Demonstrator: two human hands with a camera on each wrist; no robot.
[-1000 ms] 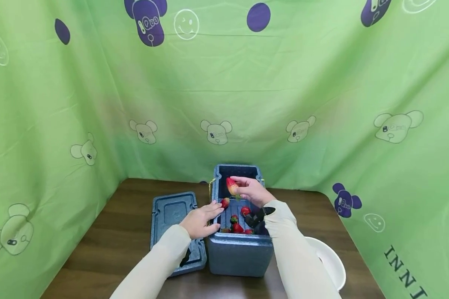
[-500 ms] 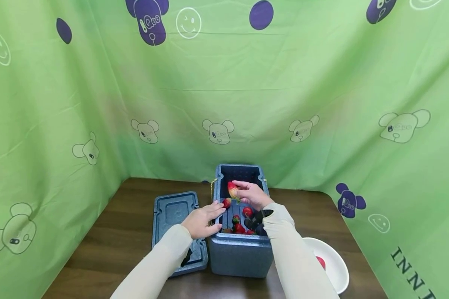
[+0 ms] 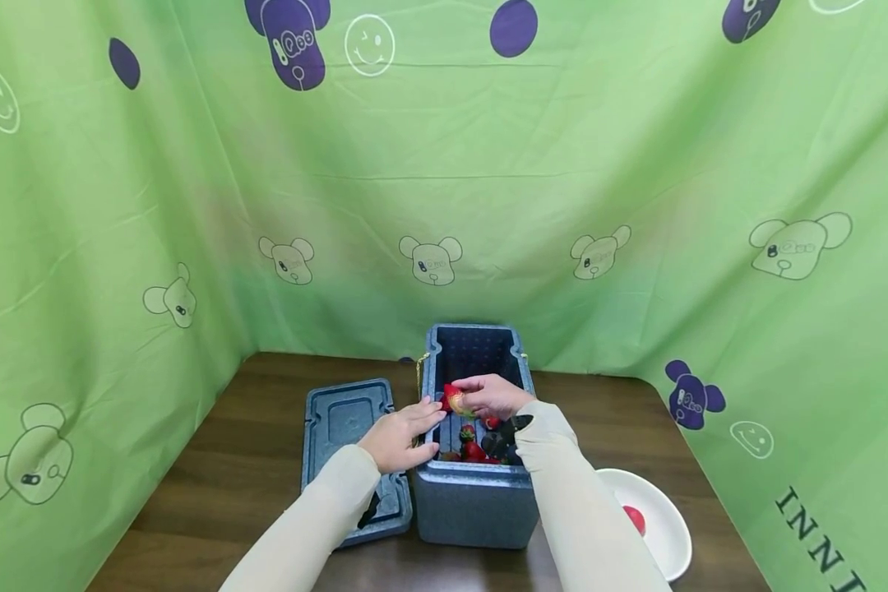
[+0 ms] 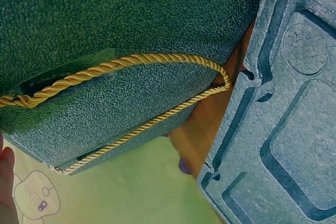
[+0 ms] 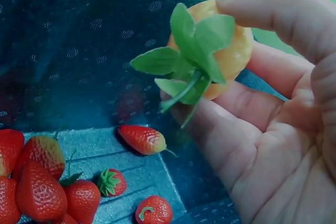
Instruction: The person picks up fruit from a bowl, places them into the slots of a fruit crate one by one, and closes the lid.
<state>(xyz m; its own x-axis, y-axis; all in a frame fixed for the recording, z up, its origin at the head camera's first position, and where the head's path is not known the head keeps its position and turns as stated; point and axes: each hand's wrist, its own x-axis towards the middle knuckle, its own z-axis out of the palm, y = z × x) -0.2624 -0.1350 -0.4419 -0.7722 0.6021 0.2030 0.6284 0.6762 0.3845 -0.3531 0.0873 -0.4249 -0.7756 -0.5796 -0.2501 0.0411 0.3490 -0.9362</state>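
A deep blue foam box (image 3: pixel 474 514) stands without its lid on the table. Over its inside, my right hand (image 3: pixel 494 396) pinches a large strawberry (image 5: pixel 239 51) between thumb and fingers. In the right wrist view the strawberry's green leaves face the camera, with its paler yellow end beside them. Several red strawberries (image 5: pixel 42 190) lie below on a grooved blue surface inside the box, and one elongated strawberry (image 5: pixel 139 139) lies apart from the cluster. My left hand (image 3: pixel 403 436) rests on the box's left rim, fingers extended.
The blue lid (image 3: pixel 344 411) lies flat on the wooden table left of the box. A white plate (image 3: pixel 673 530) bearing a red object (image 3: pixel 635 519) stands at the right, partly behind my right sleeve. A golden rope handle (image 4: pixel 142 59) hangs on the box's side. Green cloth surrounds the table.
My right hand has moved down and nearer with the strawberry, which now overlaps another strawberry by the box's left wall in the head view. The left hand stays on the rim.
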